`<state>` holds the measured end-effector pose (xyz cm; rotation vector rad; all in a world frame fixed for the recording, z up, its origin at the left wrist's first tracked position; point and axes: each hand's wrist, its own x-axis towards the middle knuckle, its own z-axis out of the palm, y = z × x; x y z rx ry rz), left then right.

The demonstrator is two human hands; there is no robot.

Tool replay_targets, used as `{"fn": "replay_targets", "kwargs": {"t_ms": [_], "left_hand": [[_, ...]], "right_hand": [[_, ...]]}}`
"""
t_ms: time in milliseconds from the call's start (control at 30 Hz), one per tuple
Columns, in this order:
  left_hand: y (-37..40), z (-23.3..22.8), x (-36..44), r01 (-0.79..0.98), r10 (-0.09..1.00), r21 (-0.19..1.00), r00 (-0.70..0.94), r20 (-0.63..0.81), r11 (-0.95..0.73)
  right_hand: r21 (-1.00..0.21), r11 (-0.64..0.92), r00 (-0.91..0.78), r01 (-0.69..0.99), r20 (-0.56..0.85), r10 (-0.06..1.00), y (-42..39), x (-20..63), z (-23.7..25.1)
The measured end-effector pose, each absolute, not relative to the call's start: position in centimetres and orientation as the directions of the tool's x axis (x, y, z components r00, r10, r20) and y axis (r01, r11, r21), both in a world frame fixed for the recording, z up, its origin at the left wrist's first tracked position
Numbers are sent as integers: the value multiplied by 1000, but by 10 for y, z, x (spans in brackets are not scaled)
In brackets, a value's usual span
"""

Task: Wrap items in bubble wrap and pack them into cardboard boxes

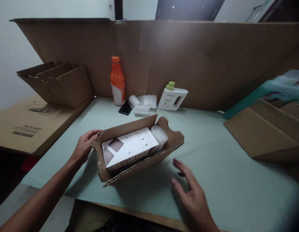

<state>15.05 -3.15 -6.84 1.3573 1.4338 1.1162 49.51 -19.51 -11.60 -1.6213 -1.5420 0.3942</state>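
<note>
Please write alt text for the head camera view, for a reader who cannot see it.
A person's left hand holds the end of an open cardboard box on a pale green table; the open right hand hovers just beside it. A white carton and bubble wrap lie inside. Behind stand an orange bottle, a white jug and a black phone.

Bare mat (pixel 212 154) rightward — bottles (pixel 117 82) behind
</note>
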Motion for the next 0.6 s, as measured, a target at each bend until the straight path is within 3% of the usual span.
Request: {"fn": "replay_targets", "kwargs": {"t_ms": [67, 167, 300, 467, 600], "left_hand": [[-74, -83, 139, 272, 997, 961, -75, -35, 54], [-140, -110, 144, 232, 995, 971, -93, -45, 66], [-156, -120, 188, 122, 998, 993, 58, -7, 0], [-115, -102, 233, -4, 961, 990, 240, 135, -138], [-111, -106, 213, 100, 950, 991, 306, 57, -92]], "right_hand": [[-788, 85, 233, 610, 282, 931, -169, 510, -106], [-874, 111, 159, 474, 209, 965, -125, 507, -106], [-949, 96, 99, 299, 131, 986, -94, 488, -110], [-911, 48, 340, 410, 201, 919, -140, 497, -106], [-889, 1, 462, 458, 240, 854, -181, 479, -105]]}}
